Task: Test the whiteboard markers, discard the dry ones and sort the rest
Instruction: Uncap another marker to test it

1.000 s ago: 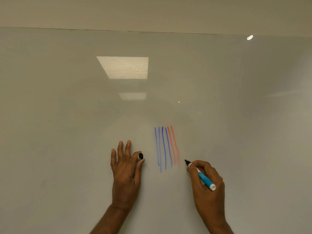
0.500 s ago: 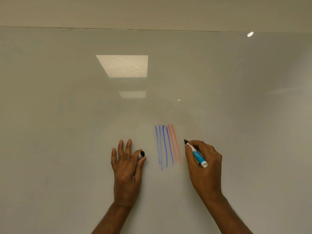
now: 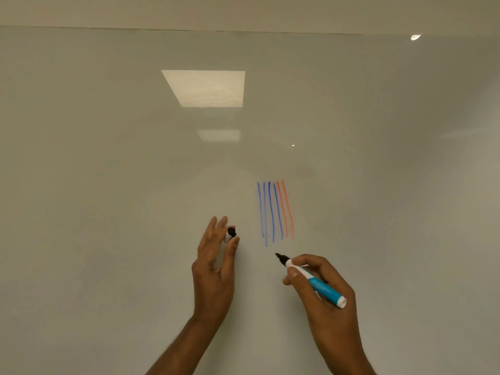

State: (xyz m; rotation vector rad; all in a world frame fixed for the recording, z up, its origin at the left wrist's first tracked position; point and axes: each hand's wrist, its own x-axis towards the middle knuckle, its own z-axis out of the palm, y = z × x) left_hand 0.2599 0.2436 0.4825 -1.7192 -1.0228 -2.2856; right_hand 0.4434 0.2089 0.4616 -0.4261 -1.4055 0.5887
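Marker test: right hand (image 3: 334, 318) grips marker (image 3: 322, 289), tip near strokes (image 3: 271, 209); left hand (image 3: 213, 272) pinches cap (image 3: 230, 234). Next, likely: recap squarely.

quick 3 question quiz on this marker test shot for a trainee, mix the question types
1. True or false: the marker in the right hand has its cap on.
2. How many blue lines are on the whiteboard? A) two B) four C) six
3. Fill in: the cap is pinched by the ____ hand.
Key: 1 false, the black tip is bare. 2 B, with two red lines to their right. 3 left hand.
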